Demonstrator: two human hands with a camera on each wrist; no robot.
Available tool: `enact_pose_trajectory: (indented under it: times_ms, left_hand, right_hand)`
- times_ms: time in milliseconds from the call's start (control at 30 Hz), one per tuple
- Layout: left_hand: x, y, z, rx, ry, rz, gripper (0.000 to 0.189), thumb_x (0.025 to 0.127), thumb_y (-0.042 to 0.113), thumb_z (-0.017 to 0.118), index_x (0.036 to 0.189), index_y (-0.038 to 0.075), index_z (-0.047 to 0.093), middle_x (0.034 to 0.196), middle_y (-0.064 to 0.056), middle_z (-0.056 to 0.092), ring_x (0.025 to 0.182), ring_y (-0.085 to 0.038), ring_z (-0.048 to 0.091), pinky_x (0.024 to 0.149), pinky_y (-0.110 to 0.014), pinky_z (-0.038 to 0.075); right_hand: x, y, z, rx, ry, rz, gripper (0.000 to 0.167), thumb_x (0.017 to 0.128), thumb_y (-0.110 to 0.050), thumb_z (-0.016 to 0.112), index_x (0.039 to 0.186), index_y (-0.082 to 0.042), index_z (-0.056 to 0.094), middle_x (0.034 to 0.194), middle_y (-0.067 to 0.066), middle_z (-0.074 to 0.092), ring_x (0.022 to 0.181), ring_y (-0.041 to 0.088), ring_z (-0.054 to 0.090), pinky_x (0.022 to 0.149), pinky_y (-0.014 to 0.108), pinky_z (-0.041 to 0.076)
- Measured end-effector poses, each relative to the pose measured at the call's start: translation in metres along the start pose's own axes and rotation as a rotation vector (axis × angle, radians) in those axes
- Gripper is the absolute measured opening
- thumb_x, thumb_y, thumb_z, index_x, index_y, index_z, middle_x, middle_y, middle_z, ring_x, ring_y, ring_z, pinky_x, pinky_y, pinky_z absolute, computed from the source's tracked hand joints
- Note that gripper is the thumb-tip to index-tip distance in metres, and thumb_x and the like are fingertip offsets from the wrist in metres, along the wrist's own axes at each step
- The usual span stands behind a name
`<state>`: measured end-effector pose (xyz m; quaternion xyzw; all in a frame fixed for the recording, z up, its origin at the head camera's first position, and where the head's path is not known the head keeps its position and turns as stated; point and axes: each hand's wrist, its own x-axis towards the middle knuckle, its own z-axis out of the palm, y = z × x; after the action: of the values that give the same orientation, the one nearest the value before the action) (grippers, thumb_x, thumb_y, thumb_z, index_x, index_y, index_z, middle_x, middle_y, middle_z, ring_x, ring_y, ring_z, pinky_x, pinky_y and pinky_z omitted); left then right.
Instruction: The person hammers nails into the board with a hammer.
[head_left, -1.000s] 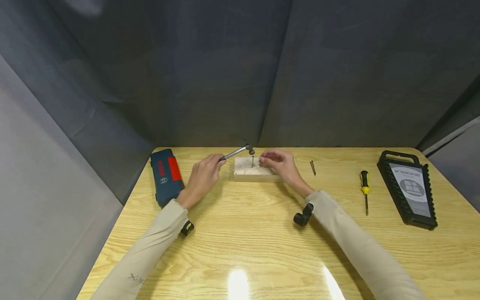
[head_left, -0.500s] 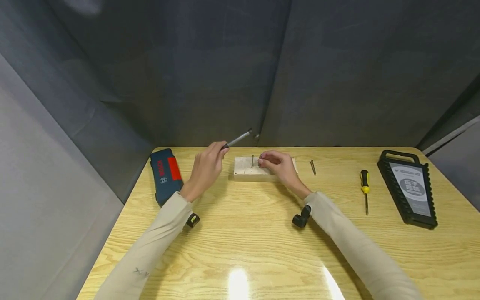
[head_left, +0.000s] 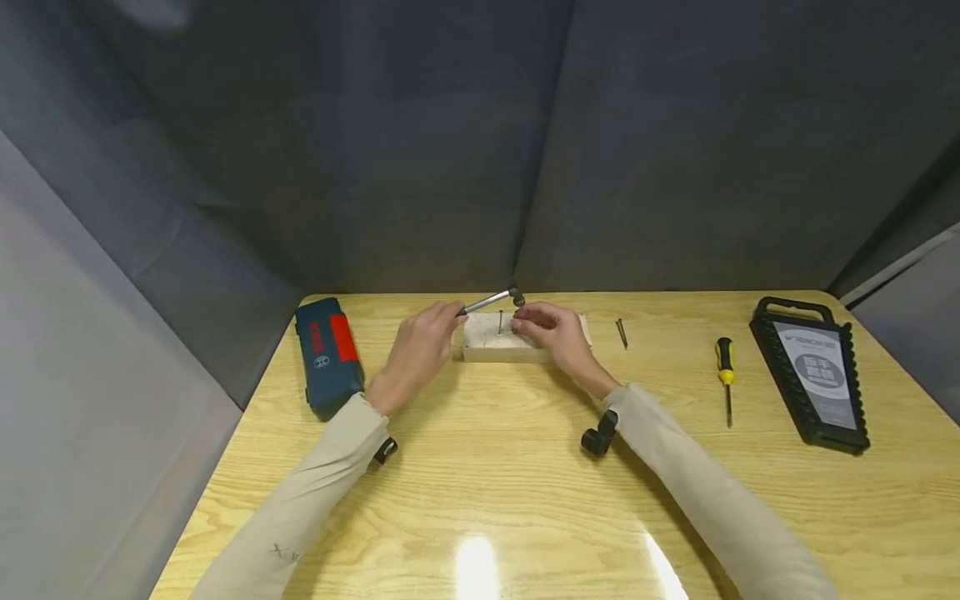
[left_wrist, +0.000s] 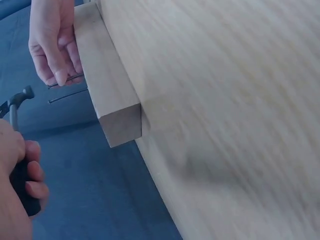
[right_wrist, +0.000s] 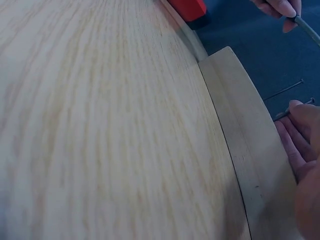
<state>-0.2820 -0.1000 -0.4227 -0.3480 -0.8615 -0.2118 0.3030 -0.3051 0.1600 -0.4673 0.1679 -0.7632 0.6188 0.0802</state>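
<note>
While the left grip (head_left: 422,346) curls round the hammer (head_left: 487,301), a standing nail (head_left: 501,322) rises from the wooden block (head_left: 486,343), and just beside it the right grip (head_left: 555,331) pinches a second nail (right_wrist: 282,115) over that block's top. Light, square taps would likely start it best, the pinch held low, clear of the hammer's face.

Table (head_left: 480,467) with block (head_left: 498,354), case (head_left: 328,367), screwdriver (head_left: 726,375), rack (head_left: 817,375)
</note>
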Motion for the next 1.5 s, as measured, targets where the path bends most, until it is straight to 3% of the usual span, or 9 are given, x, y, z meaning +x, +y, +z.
enact_pose_trajectory:
  times_ms: [200, 500, 700, 800, 933, 1000, 1067, 1233, 1500]
  left_hand:
    - [-0.001, 0.001, 0.002, -0.008, -0.034, -0.006, 0.014, 0.104, 0.009, 0.064, 0.110, -0.002, 0.071, 0.092, -0.013, 0.071, 0.076, -0.025, 0.069, 0.061, -0.040, 0.057]
    - [-0.005, -0.001, 0.008, -0.009, -0.040, -0.041, 0.014, 0.105, 0.008, 0.064, 0.112, -0.001, 0.072, 0.091, -0.012, 0.072, 0.075, -0.025, 0.070, 0.060, -0.040, 0.057]
    - [0.004, -0.005, -0.001, 0.033, -0.062, 0.020, 0.016, 0.105, 0.009, 0.063, 0.111, -0.002, 0.072, 0.092, -0.013, 0.072, 0.075, -0.025, 0.071, 0.058, -0.040, 0.057]
    - [0.019, -0.007, -0.013, 0.033, -0.008, 0.051, 0.017, 0.105, 0.010, 0.063, 0.111, -0.003, 0.071, 0.089, -0.012, 0.070, 0.069, -0.024, 0.066, 0.055, -0.038, 0.054]
    - [0.035, -0.007, -0.025, -0.097, 0.161, -0.006, 0.020, 0.107, 0.011, 0.061, 0.117, -0.005, 0.069, 0.091, -0.015, 0.067, 0.068, -0.025, 0.060, 0.058, -0.039, 0.052]
    - [0.035, -0.006, -0.024, -0.163, 0.193, -0.036, 0.023, 0.108, 0.010, 0.058, 0.121, -0.007, 0.066, 0.096, -0.018, 0.068, 0.072, -0.027, 0.062, 0.063, -0.040, 0.055]
    - [0.027, -0.005, -0.019, -0.168, 0.125, -0.046, 0.022, 0.108, 0.009, 0.057, 0.122, -0.008, 0.065, 0.100, -0.019, 0.069, 0.076, -0.028, 0.066, 0.066, -0.041, 0.057]
    - [0.006, -0.008, -0.007, -0.037, -0.130, -0.023, 0.016, 0.106, 0.009, 0.061, 0.115, -0.002, 0.069, 0.100, -0.013, 0.073, 0.084, -0.026, 0.072, 0.069, -0.041, 0.060]
    - [0.013, -0.007, -0.010, -0.056, -0.092, -0.019, 0.014, 0.108, 0.011, 0.060, 0.110, 0.000, 0.069, 0.094, -0.010, 0.070, 0.077, -0.021, 0.067, 0.064, -0.039, 0.056]
  right_hand:
    - [-0.001, 0.000, -0.002, -0.015, -0.011, 0.016, 0.027, 0.097, -0.007, 0.075, 0.121, 0.005, 0.072, 0.117, 0.025, 0.074, 0.098, 0.012, 0.074, 0.085, 0.017, 0.056]
    - [-0.002, -0.001, -0.003, -0.020, -0.016, 0.027, 0.030, 0.097, -0.007, 0.075, 0.124, 0.005, 0.071, 0.119, 0.026, 0.073, 0.107, 0.030, 0.073, 0.086, 0.018, 0.056]
    - [-0.002, 0.001, -0.003, -0.017, -0.024, 0.017, 0.030, 0.099, -0.004, 0.073, 0.126, 0.007, 0.069, 0.121, 0.028, 0.072, 0.107, 0.030, 0.073, 0.084, 0.019, 0.056]
    - [-0.001, 0.002, -0.002, 0.000, -0.031, 0.006, 0.027, 0.099, -0.005, 0.072, 0.124, 0.006, 0.070, 0.120, 0.027, 0.072, 0.104, 0.025, 0.073, 0.083, 0.020, 0.057]
    - [0.000, 0.002, -0.001, 0.001, -0.037, 0.006, 0.024, 0.099, -0.009, 0.074, 0.119, 0.003, 0.073, 0.117, 0.024, 0.074, 0.099, 0.016, 0.073, 0.082, 0.021, 0.057]
    - [0.001, 0.002, 0.000, -0.003, -0.033, 0.010, 0.023, 0.098, -0.010, 0.075, 0.118, 0.001, 0.073, 0.115, 0.022, 0.074, 0.097, 0.014, 0.073, 0.081, 0.022, 0.058]
    - [0.002, 0.002, 0.000, -0.008, -0.030, 0.017, 0.024, 0.098, -0.010, 0.075, 0.119, 0.001, 0.073, 0.116, 0.022, 0.074, 0.096, 0.012, 0.072, 0.080, 0.021, 0.058]
    - [0.004, 0.004, -0.001, -0.021, -0.023, 0.024, 0.027, 0.098, -0.007, 0.075, 0.122, 0.003, 0.072, 0.117, 0.023, 0.074, 0.096, 0.008, 0.071, 0.083, 0.019, 0.057]
    - [0.004, 0.003, -0.002, -0.047, -0.007, 0.030, 0.023, 0.096, -0.011, 0.078, 0.116, 0.001, 0.074, 0.115, 0.019, 0.076, 0.096, 0.007, 0.072, 0.088, 0.020, 0.056]
